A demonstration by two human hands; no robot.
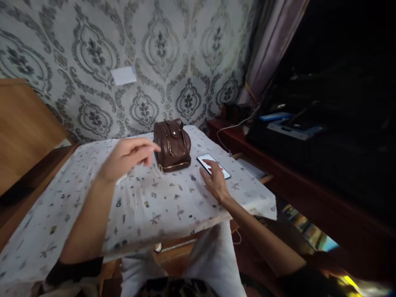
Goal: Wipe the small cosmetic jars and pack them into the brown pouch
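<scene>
A brown leather bag (173, 149) with gold zippers stands upright on the patterned tablecloth (168, 206). My left hand (128, 159) is raised above the cloth just left of the bag, its fingers loosely bent and apart, with nothing seen in them. Whether its fingertips touch the bag I cannot tell. To the right of the bag lies a phone (225, 173), flat, with its screen lit white. Over its near edge reaches my right hand (215, 181), fingers spread, with fingertips at the screen and hiding part of it.
A dark red cabinet (256, 148) borders the table on the right, with a partly open drawer (255, 169) and a white cable (236, 125). Wooden furniture (27, 128) stands at the left. Patterned wallpaper (161, 53) with a white card (123, 76) rises behind.
</scene>
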